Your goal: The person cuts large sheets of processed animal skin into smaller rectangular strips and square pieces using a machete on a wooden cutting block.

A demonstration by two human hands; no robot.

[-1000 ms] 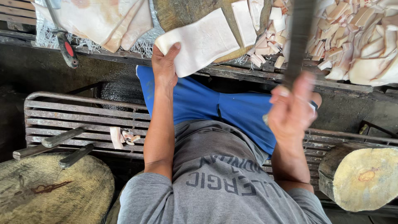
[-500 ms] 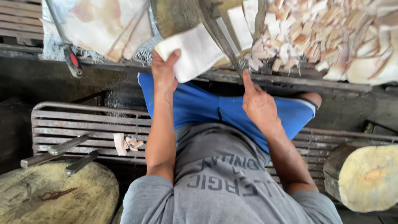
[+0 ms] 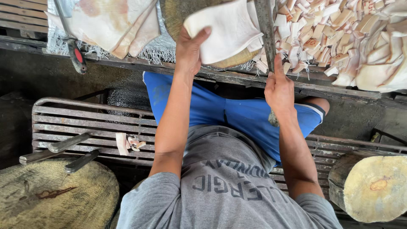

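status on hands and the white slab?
Left hand pressing white slab flat on round block. Right hand gripping cleaver, blade upright beside slab. Cut-piece pile to the right, apart.

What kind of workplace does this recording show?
Probably a rough meat or hide cutting workshop: the left hand presses a pale slab on a round wooden chopping block, the right hand grips a cleaver, and cut pieces pile up.
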